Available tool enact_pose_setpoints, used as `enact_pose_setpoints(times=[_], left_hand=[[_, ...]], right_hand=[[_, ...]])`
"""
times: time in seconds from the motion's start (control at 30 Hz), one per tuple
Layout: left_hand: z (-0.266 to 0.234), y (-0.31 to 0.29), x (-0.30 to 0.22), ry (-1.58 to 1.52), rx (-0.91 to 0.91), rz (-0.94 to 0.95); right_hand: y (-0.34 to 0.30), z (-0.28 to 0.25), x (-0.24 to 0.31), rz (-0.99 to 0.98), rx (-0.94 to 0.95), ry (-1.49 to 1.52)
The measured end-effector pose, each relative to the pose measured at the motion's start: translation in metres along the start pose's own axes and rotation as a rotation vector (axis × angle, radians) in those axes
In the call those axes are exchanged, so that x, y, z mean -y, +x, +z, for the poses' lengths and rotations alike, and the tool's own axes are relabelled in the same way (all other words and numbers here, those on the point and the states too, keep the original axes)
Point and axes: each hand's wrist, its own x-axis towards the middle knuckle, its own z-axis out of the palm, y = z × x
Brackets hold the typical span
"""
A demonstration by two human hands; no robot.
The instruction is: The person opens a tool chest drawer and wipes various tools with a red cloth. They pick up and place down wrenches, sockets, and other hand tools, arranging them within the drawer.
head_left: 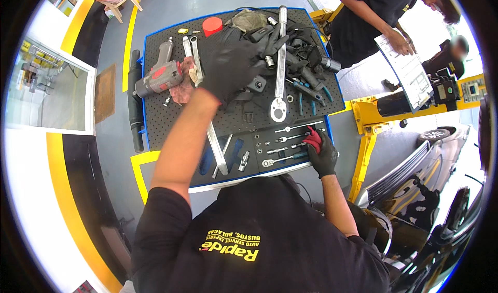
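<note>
Two black-gloved hands reach over a crowded, blue-edged desk (155,119); the left grip (231,67) is above the middle of the mat, so blurred that I cannot tell whether it is spread wide or closed on something; the dark clutter around it swallows the fingertips. The right grip (324,155) is at the right end of the tool tray (246,137), drawn narrow around a red cloth (313,138); the cloth bunches forward past the fingers, and folding it up like that probably keeps it from trailing over the small tools; close by, a ratchet (268,163) and several slim chrome pieces lie side by side, I would guess so that each is found at a glance.

A long chrome wrench (280,59) lies along the dark heap to the right of the left grip, its round head toward the person; it looks too long for the tray, which may be why it stays on top. Over on the left an impact gun (158,80) lies against a dull red rag (181,93), perhaps bedded there against rolling; a round red tub (212,26) stands near the far edge; pliers (300,101) lie to the right of the wrench head; a steel bar (217,150) slants from beneath the left forearm across the tray; past the right corner, a co-worker holds a tilted clipboard (404,75).
</note>
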Motion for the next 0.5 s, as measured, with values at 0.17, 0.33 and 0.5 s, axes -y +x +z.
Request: enact_pose_setpoints(times=[0.17,0.33,0.5], left_hand=[[0.076,0.045,-0.016,0.075,0.269,-0.247],[0.091,0.042,0.013,-0.102,0.137,-0.285],[0.03,0.03,-0.02,-0.551,-0.032,-0.457]], right_hand=[[0.001,0.001,0.0,-0.005,-0.023,0.001],[0.001,0.006,-0.006,-0.039,-0.051,0.056],[0.003,-0.005,-0.02,0.286,-0.046,0.544]])
